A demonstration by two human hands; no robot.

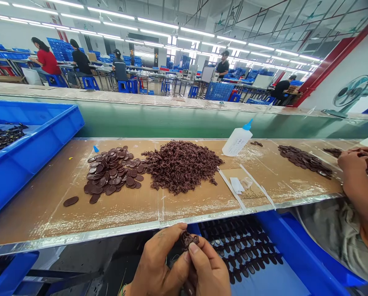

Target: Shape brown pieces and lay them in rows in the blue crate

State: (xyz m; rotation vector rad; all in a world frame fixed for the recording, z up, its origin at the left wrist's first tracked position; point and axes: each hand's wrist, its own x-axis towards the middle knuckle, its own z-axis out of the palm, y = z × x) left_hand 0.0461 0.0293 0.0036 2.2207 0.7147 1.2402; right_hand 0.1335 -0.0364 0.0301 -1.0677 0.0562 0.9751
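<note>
My left hand (159,259) and my right hand (209,265) meet in front of the table edge, fingertips pinched together around a small dark brown ornate piece (187,240). Its exact kind is hard to make out, and the fingers cover part of it. Beyond my hands, a heap of small curly brown pieces (184,166) lies on the table. To its left spreads a pile of flat brown oval discs (108,174), with one disc (70,201) apart. A white squeeze bottle (237,142) with a blue nozzle stands tilted-looking right of the heap.
Below the table at right, a blue tray (307,250) holds rows of dark oval pieces (248,246). A blue bin (48,135) stands at left. A paper scrap (237,185) lies on a taped board. At right are another person's hands (356,160) near more discs (304,160).
</note>
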